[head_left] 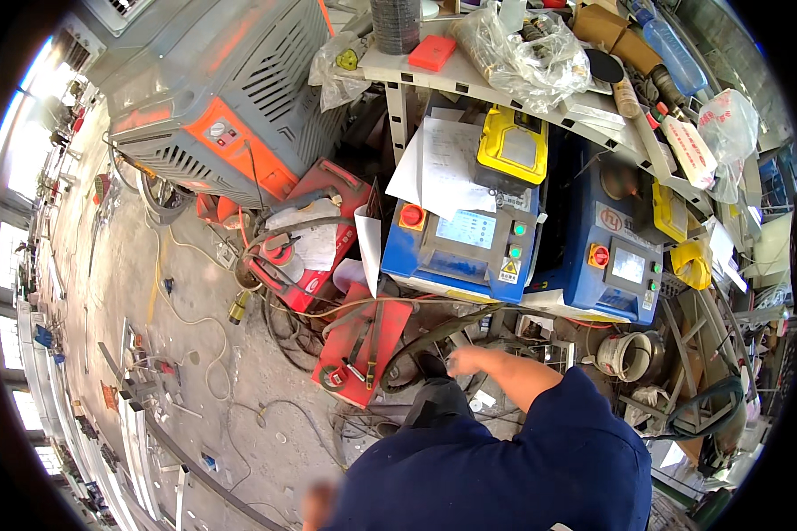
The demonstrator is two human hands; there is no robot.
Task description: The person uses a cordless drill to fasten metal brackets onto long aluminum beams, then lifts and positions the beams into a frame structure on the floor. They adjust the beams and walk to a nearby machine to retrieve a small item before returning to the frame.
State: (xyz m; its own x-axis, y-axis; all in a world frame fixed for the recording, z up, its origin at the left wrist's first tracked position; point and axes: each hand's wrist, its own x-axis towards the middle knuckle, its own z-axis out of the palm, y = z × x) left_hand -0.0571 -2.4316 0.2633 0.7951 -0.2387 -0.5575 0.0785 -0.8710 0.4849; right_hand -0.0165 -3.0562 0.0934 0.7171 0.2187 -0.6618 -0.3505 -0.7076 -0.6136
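Observation:
My right hand (pixel 466 360) reaches forward from a dark blue sleeve, over my dark trouser leg. It is close to a thick black hose (pixel 443 334) in front of a blue machine (pixel 452 252); its fingers are too small and soft to read. Low at the bottom edge, my left hand (pixel 320 501) is smeared by motion, over the grey floor. A red flat-topped unit (pixel 381 332) lies ahead of me, with a red-and-black tape measure (pixel 333 378) and long dark hand tools (pixel 363 350) on top. No held object shows in either hand.
Beside the blue machine stands a second blue machine (pixel 615 257), under a cluttered metal shelf (pixel 496 93). A grey-orange cabinet (pixel 230 106) fills the upper left. Cables (pixel 208 341) trail over the floor. Metal profiles (pixel 142 451) lie at left; a white bucket (pixel 624 356) sits at right.

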